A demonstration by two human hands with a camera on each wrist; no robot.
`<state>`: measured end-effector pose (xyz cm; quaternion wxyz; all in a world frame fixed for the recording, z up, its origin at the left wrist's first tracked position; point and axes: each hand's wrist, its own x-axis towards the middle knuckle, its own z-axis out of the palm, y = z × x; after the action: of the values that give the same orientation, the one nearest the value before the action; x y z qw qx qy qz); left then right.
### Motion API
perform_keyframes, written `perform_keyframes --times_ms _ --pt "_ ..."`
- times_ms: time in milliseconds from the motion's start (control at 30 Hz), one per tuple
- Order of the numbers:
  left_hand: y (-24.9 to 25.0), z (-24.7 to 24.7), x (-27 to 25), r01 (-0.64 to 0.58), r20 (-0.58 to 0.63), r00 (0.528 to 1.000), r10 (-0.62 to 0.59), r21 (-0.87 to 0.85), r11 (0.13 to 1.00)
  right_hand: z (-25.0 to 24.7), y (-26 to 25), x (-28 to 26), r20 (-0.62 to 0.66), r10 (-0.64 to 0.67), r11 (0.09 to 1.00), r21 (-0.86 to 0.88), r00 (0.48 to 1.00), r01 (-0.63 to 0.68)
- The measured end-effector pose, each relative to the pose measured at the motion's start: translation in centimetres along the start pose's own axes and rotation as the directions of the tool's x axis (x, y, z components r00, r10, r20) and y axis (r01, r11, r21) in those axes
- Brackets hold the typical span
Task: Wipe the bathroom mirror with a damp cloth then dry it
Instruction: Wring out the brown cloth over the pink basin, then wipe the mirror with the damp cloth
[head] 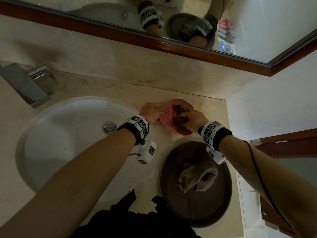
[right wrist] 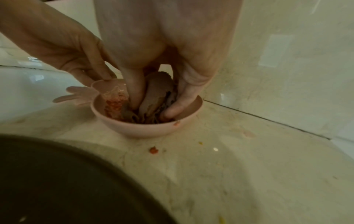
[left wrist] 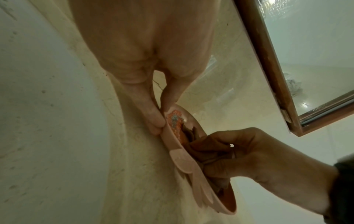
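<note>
A pink bowl point(head: 164, 115) point(right wrist: 145, 128) stands on the marble counter between the sink and the corner wall. My left hand point(head: 151, 110) point(left wrist: 162, 116) pinches its near rim point(left wrist: 184, 159) between thumb and fingers. My right hand point(head: 195, 117) point(right wrist: 153, 107) reaches down into the bowl and grips a crumpled brown cloth point(head: 179, 117) point(right wrist: 157, 91). Orange residue clings to the bowl's inner wall. A second grey-brown cloth point(head: 197, 176) lies bunched on a dark round tray point(head: 171, 203). The wood-framed mirror point(head: 103, 12) point(left wrist: 316, 60) hangs above the counter.
The white sink point(head: 68, 134) with its drain sits to the left, and a chrome faucet point(head: 29, 83) behind it. Orange crumbs point(right wrist: 153, 150) dot the counter near the bowl. A white wall and a wooden door point(head: 291, 145) close off the right side.
</note>
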<state>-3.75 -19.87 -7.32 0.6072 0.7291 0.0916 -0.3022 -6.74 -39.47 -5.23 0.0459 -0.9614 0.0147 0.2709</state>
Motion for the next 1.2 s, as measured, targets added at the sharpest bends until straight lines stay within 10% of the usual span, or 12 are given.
perform_keyframes --times_ms 867,1200 --pt "1.6 -0.9 -2.1 -0.041 -0.007 0.999 0.045 0.269 0.962 -2.4 -1.3 -2.3 -0.179 0.084 0.983 0.179 0.980 -0.051" --pt "11.4 -6.3 -7.0 -0.312 -0.064 0.902 0.427 0.587 0.747 -10.1 -3.7 -6.3 -0.365 0.245 0.668 0.735 0.898 0.117"
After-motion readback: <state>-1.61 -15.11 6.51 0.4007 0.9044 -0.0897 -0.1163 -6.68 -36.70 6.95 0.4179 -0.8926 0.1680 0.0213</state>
